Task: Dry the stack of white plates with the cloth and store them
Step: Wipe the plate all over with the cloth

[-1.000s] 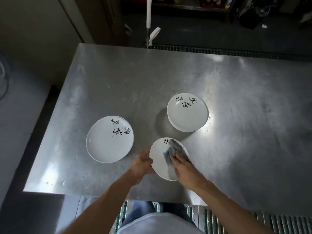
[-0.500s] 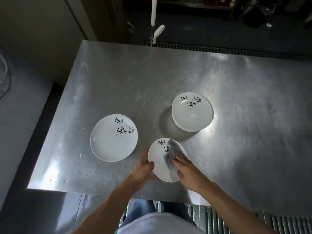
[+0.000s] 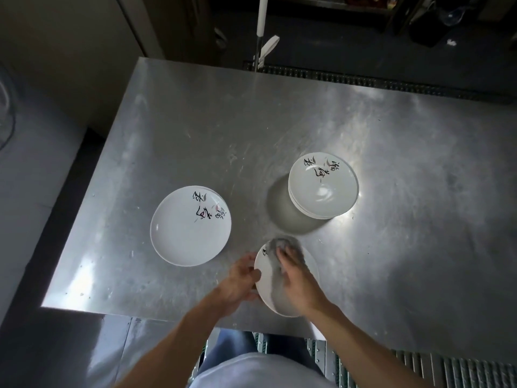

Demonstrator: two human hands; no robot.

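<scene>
A white plate with black brush writing is held near the table's front edge. My left hand grips its left rim. My right hand presses a grey cloth onto the plate's face near its far edge; the cloth is blurred. A stack of the same white plates stands further back to the right. To the left lies another white plate pile, low and flat.
The steel table has its left edge and front edge close to the plates. A white pole with a clip rises behind the far edge. A floor grate runs below the front edge.
My right hand has wiped the cloth from the plate's middle up to its far edge. My left hand still holds the rim. The camera shifted slightly.
</scene>
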